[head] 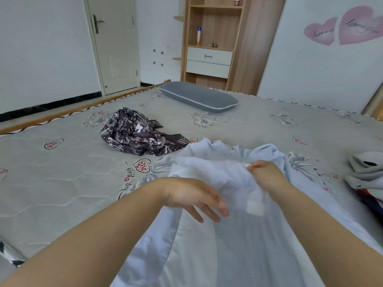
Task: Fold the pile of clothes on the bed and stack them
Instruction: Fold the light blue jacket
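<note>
A pale blue garment [217, 245] lies spread over the near part of the bed, its far end bunched up. My right hand [266, 174] grips that bunched fabric and lifts it a little. My left hand [196, 198] hovers just left of the bunch with fingers loosely extended, holding nothing. A crumpled dark patterned garment [134, 134] lies farther back on the left. At the right edge sits a heap of grey clothing [364, 172] over something red and dark.
The mattress [62, 172] is grey with heart prints. A grey pillow [199, 96] lies at its far side. Behind stand a wooden shelf unit [213, 38] with drawers and a white door [116, 44]. A black-and-white cloth [10, 255] peeks in at the lower left.
</note>
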